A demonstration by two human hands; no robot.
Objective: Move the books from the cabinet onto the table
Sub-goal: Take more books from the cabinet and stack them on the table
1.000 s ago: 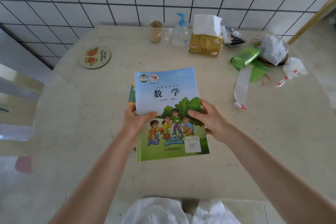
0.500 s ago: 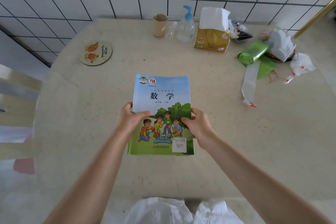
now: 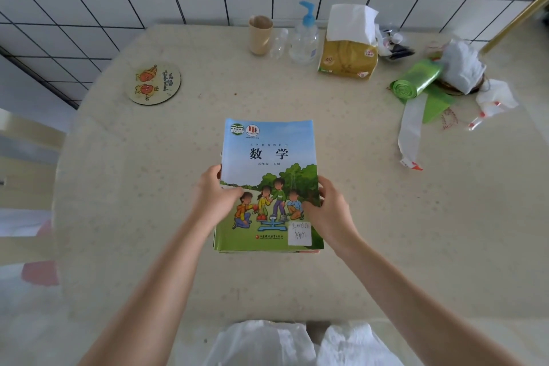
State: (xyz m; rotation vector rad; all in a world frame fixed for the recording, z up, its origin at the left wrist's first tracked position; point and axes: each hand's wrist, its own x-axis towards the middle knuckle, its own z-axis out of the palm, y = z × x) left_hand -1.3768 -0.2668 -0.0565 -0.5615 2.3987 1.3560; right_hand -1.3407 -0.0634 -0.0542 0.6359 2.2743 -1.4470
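Observation:
A stack of books (image 3: 269, 157) lies on the beige table (image 3: 148, 187), in the middle. The top one is a maths textbook with a blue and green cover, cartoon children and a white name label. Thin edges of other books show under it at the near and left sides. My left hand (image 3: 215, 197) grips the stack's left edge, thumb on the cover. My right hand (image 3: 328, 211) holds the right edge, thumb on the cover too. The cabinet is out of view.
Along the tiled wall stand a paper cup (image 3: 260, 34), a pump bottle (image 3: 304, 36) and a tissue pack (image 3: 349, 50). A green bag roll (image 3: 414, 82) and crumpled plastic (image 3: 463, 68) lie at the right. A round coaster (image 3: 153, 84) sits at the left.
The books have come down and squared up flat on the table. Both hands slid from under the cover's middle to its side edges.

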